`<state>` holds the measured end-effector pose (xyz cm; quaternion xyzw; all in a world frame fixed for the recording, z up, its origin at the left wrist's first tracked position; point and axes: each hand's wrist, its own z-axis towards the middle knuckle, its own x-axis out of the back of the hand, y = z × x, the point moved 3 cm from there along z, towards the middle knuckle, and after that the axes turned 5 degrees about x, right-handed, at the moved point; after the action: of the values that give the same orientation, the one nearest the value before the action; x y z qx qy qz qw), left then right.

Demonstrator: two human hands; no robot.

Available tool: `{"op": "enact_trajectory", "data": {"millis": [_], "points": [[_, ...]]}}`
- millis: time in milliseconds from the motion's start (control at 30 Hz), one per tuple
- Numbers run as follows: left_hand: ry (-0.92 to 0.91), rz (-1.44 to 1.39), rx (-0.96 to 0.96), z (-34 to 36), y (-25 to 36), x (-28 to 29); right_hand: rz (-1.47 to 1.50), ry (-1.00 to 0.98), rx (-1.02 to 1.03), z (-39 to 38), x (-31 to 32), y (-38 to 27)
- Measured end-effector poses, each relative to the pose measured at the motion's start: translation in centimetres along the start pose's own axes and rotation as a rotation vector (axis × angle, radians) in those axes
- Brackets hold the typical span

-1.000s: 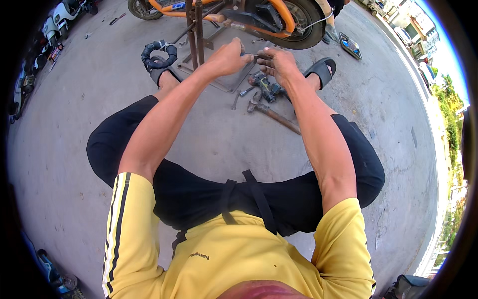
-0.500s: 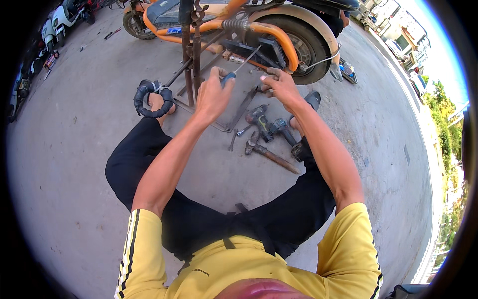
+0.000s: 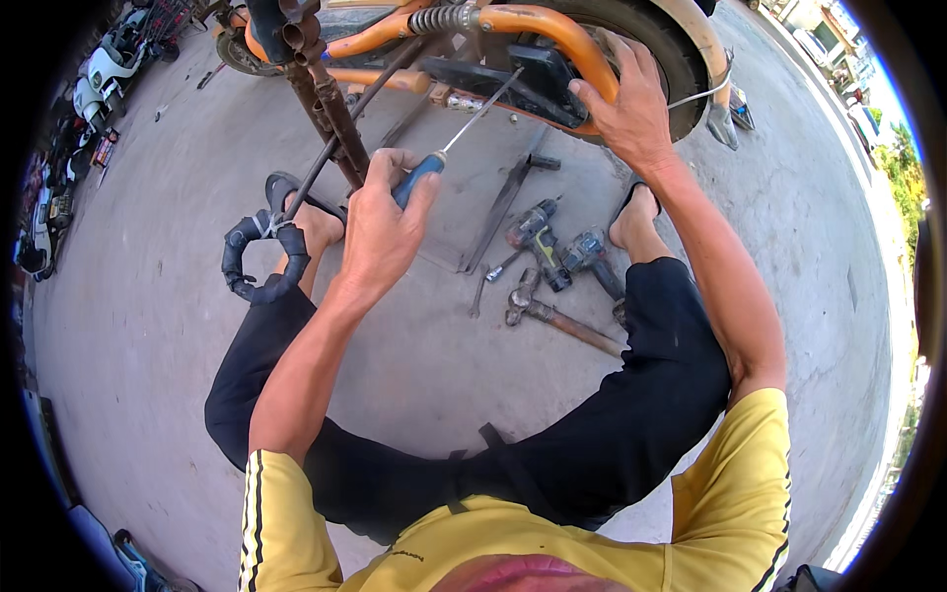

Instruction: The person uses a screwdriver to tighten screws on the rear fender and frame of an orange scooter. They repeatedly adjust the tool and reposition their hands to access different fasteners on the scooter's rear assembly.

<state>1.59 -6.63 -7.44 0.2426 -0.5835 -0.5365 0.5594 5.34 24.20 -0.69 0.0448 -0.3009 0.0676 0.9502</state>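
My left hand (image 3: 385, 212) grips a blue-handled screwdriver (image 3: 419, 176), its long shaft reaching up to a black plate (image 3: 543, 79) low on the orange two-wheeler. My right hand (image 3: 631, 113) is curled over the orange frame tube (image 3: 557, 35) beside the rear wheel (image 3: 681, 59), thumb near the plate. Rusty stand posts (image 3: 335, 118) rise left of the screwdriver, with a bar ending in a black wrapped ring (image 3: 262, 262). Between my legs lie two power tools (image 3: 543, 247) (image 3: 592, 261), a hammer (image 3: 562, 321) and small wrenches (image 3: 478, 291).
Parked scooters (image 3: 109, 69) line the left rim. My sandaled feet (image 3: 311, 222) (image 3: 631, 212) flank the tools. A metal base bar (image 3: 493, 217) lies under the two-wheeler. A tray (image 3: 742, 116) sits right of the rear wheel. A street with greenery (image 3: 893, 148) runs along the right edge.
The screwdriver has come into clear view in my left hand, which moved left and lower. My right hand moved up and right onto the frame. The view shifted, bringing the two-wheeler closer.
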Motion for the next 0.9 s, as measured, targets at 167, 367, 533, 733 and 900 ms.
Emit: {"op": "enact_trajectory", "data": {"millis": [167, 367, 533, 733, 900], "points": [[0.043, -0.087, -0.016, 0.4, -1.9, -0.4, 0.094, -0.088, -0.055, 1.5, -2.5, 1.3], [0.041, 0.035, -0.078, 1.1, -0.8, 0.2, 0.292, -0.286, -0.323, 2.1, -4.4, 2.9], [0.085, 0.149, -0.128, 0.7, -0.2, 0.3, 0.273, -0.304, -0.405, 2.0, -4.6, 2.6], [0.053, 0.124, -0.126, 1.5, -1.1, 0.4, 0.243, -0.287, -0.353, 1.6, -4.9, 3.2], [0.036, -0.040, -0.062, 2.4, -2.4, -1.0, 0.237, -0.310, -0.420, 1.7, -4.9, 2.7]]}}
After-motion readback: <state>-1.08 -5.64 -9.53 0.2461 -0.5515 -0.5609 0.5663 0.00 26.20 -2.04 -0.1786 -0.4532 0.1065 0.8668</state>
